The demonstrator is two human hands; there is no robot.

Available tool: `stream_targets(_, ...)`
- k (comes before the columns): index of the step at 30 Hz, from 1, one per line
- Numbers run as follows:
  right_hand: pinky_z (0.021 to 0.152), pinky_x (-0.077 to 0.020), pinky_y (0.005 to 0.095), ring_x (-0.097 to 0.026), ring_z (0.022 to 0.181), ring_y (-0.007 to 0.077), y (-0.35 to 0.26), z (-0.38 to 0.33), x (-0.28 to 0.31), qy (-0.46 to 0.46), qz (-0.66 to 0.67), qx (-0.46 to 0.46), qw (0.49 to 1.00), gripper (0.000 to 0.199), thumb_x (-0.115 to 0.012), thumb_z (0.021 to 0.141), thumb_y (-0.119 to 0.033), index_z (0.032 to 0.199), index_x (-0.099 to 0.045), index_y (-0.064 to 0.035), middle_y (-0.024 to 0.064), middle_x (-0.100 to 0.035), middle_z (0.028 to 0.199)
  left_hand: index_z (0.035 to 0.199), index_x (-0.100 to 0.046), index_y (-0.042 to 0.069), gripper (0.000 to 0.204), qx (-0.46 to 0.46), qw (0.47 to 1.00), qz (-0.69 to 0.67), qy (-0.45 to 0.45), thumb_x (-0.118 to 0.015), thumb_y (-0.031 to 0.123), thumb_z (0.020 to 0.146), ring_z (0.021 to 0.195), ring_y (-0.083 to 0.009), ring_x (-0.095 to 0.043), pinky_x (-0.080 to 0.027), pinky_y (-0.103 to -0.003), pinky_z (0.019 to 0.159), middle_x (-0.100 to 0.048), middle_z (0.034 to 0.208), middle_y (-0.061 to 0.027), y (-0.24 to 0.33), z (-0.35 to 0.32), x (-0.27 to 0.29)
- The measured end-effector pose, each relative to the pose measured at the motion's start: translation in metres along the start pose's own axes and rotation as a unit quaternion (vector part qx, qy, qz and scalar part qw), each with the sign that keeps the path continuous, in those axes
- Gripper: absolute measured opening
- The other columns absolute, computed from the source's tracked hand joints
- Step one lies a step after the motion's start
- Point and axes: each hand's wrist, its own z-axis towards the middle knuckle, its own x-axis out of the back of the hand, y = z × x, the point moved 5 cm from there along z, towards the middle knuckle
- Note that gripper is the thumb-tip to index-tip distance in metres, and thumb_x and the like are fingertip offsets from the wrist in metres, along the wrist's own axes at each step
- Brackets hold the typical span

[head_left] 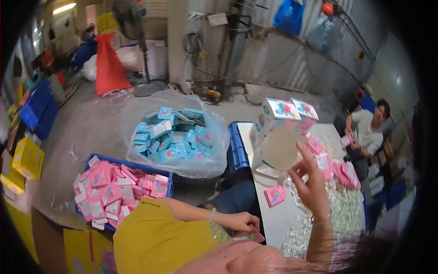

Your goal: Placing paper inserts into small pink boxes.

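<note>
My left hand is low by my lap, its fingers closed on a small pink box that is mostly hidden beneath them. My right hand is raised over the white table, fingers apart and nothing visible in them. Its fingertips are beside the rim of a pale round tub; whether they touch it I cannot tell. A pink box lies flat on the table left of this hand. Many small clear-wrapped pieces are heaped under and around my right wrist.
Printed white cartons stand at the table's far end. To my left are a blue crate of pink boxes and a clear bag of light-blue boxes. Another person sits across the table at right, holding a pink box. A fan stands farther back.
</note>
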Motion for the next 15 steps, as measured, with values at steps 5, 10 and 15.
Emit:
stream_targets(5, 0.054, -0.0418, 0.0231, -0.050, 0.057, 0.0080, -0.073, 0.102, 0.009, 0.026, -0.020, 0.116, 0.993, 0.072, -0.062, 0.086, -0.004, 0.149, -0.028, -0.0119, 0.0027, -0.054, 0.067, 0.098, -0.061, 0.001, 0.019, -0.036, 0.999, 0.032, 0.011, -0.061, 0.019, 0.091, 0.078, -0.0128, -0.062, -0.048, -0.028, 0.068, -0.067, 0.086, -0.0085, 0.019, -0.004, 0.005)
stream_targets(10, 0.039, -0.0387, 0.0181, -0.051, 0.052, 0.0045, -0.031, 0.145, 0.106, 0.250, -0.008, 0.036, 0.968, 0.070, -0.061, 0.092, -0.028, 0.150, -0.025, -0.0120, 0.0025, -0.057, 0.065, 0.096, -0.060, 0.001, 0.018, -0.039, 0.996, 0.059, 0.047, -0.059, 0.019, 0.093, 0.078, -0.0141, -0.062, -0.048, -0.029, 0.068, -0.066, 0.085, -0.0079, 0.034, -0.018, 0.009)
stream_targets(15, 0.037, -0.0360, 0.0186, -0.048, 0.043, 0.0065, 0.125, 0.060, 0.378, 0.390, 0.026, 0.054, 0.919, 0.073, -0.063, 0.091, -0.029, 0.149, -0.024, -0.0085, 0.0028, -0.056, 0.061, 0.102, -0.061, 0.002, 0.019, -0.017, 0.996, 0.055, -0.062, -0.056, 0.019, 0.094, 0.085, -0.0168, -0.064, -0.049, -0.030, 0.074, -0.067, 0.092, -0.0087, 0.007, 0.005, -0.003)
